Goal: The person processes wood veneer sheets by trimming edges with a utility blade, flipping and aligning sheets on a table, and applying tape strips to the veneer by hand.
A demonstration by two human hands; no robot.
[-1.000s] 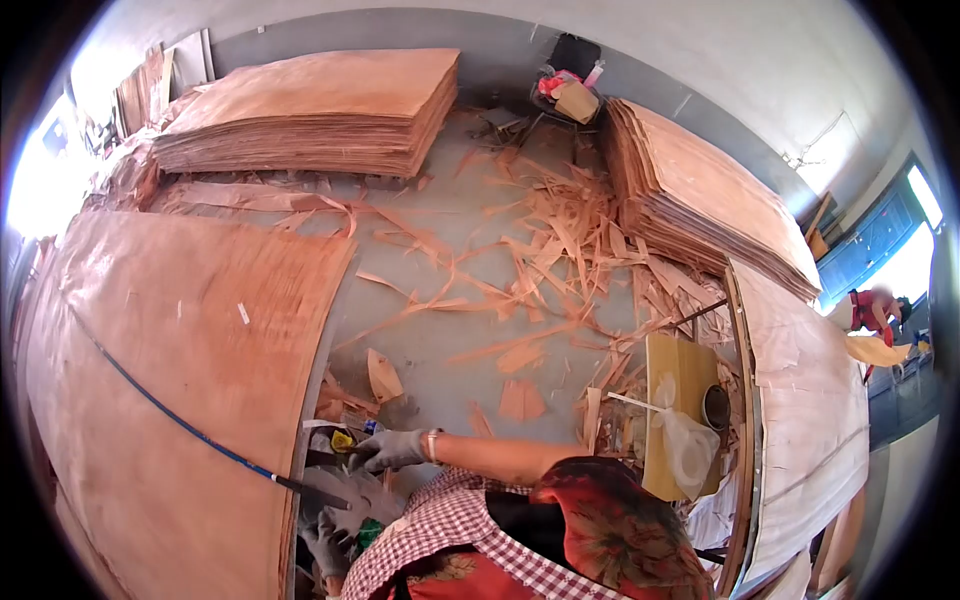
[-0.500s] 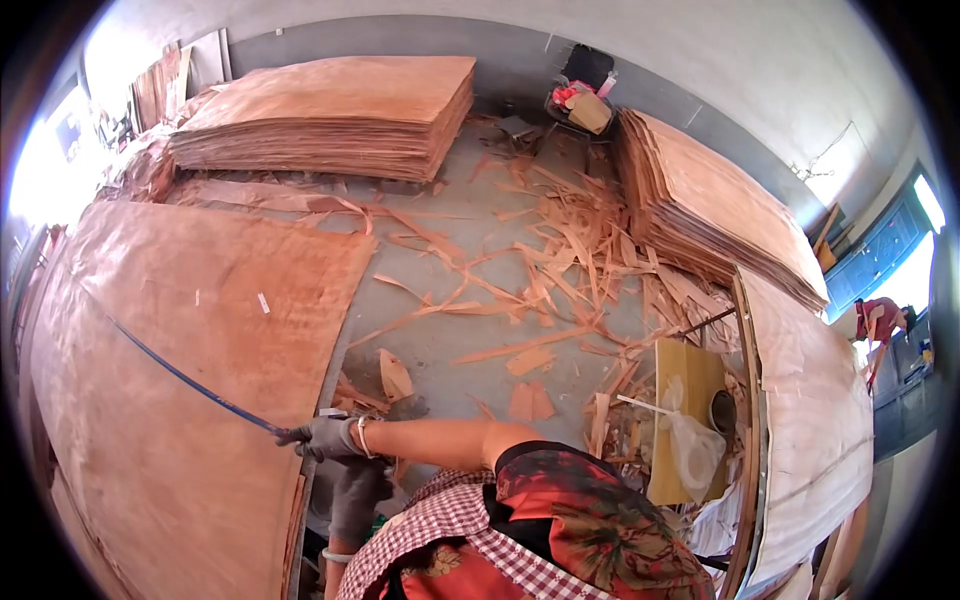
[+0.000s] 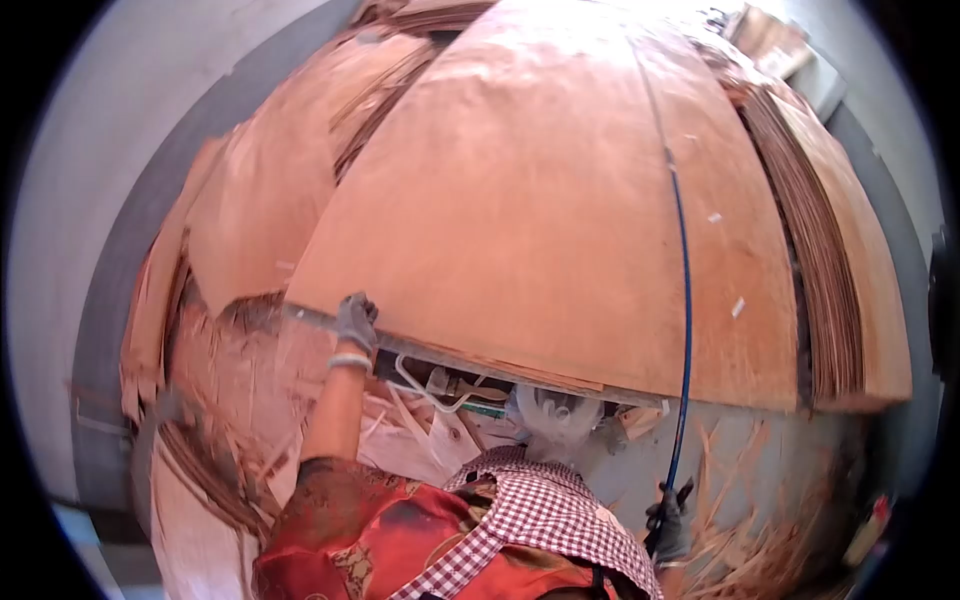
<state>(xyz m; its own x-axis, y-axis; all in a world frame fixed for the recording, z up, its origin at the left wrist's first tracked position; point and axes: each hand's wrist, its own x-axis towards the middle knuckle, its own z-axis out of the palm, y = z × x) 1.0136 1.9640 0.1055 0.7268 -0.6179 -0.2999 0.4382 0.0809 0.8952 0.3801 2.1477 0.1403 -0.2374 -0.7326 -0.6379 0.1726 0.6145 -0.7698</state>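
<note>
Fingers of the gloved left hand (image 3: 357,320), at 9 o'clock in the head view, curl in at the near edge of a large wood sheet (image 3: 520,220); whether they grip that edge or merely rest against it, I cannot tell. At 5 o'clock the gloved right hand (image 3: 670,525) has its fingers wrapped round a long blue rod (image 3: 686,300), which runs from the hand up across the sheet, its thin far end pointing toward 1 o'clock. The sheet spreads from the middle of the view up to 12 o'clock. Close in at 5 o'clock, between the sheet's near edge and the checked apron (image 3: 550,505), is a clear plastic bag (image 3: 557,415); its contents are too hazy to make out. At 7 o'clock a bent white frame (image 3: 418,389) shows just below the edge, near the left hand. A stack of sheets (image 3: 825,250) stands at 3 o'clock, and wood scraps (image 3: 735,480) litter the floor at 4 o'clock.
</note>
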